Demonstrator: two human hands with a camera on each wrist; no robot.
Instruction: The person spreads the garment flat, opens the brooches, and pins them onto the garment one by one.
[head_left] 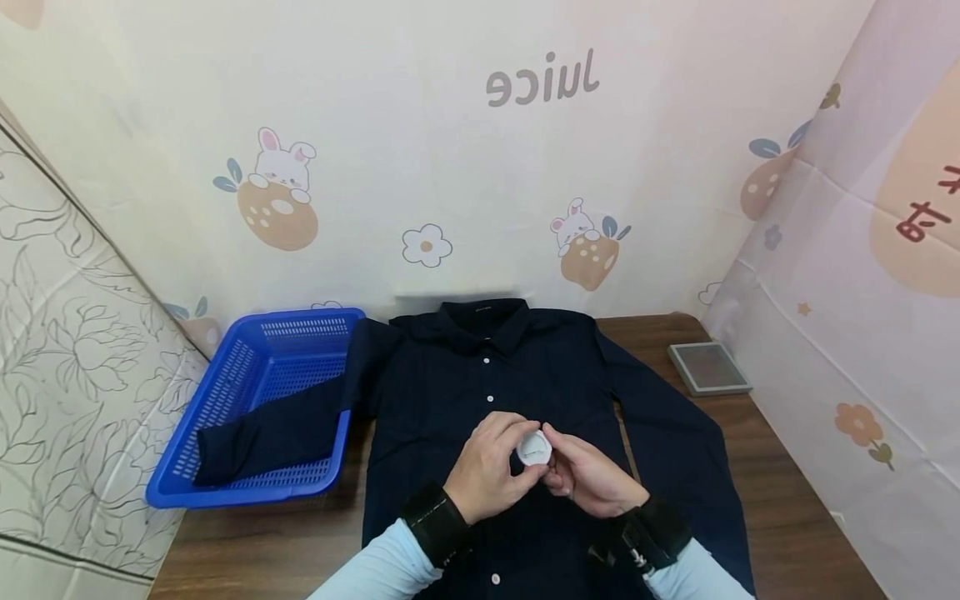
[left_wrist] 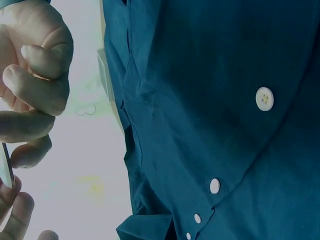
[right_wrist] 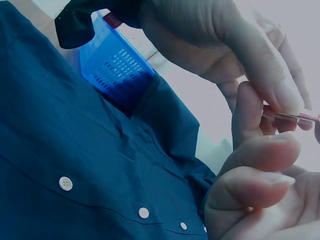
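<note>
Over the front of a dark navy shirt (head_left: pixel 431 392), my left hand (head_left: pixel 491 468) and right hand (head_left: pixel 596 479) meet around a small white round disc (head_left: pixel 534 448). The left fingers and thumb hold it from the left, while the right thumb and fingertips pinch its right edge. Edge-on in the right wrist view, the disc (right_wrist: pixel 285 116) looks thin with a reddish rim. Below the hands the shirt lies face up, collar at the far side, with a row of white buttons (left_wrist: pixel 264 99) down its front.
A blue perforated basket (head_left: pixel 243 496) stands at the left, with one shirt sleeve (head_left: pixel 273 433) lying in it. The other sleeve (head_left: pixel 675 425) spreads to the right. At the back right of the wooden table (head_left: pixel 787 483) lies a grey-framed rectangular item (head_left: pixel 709 368). Printed cloth (head_left: pixel 450 167) hangs behind.
</note>
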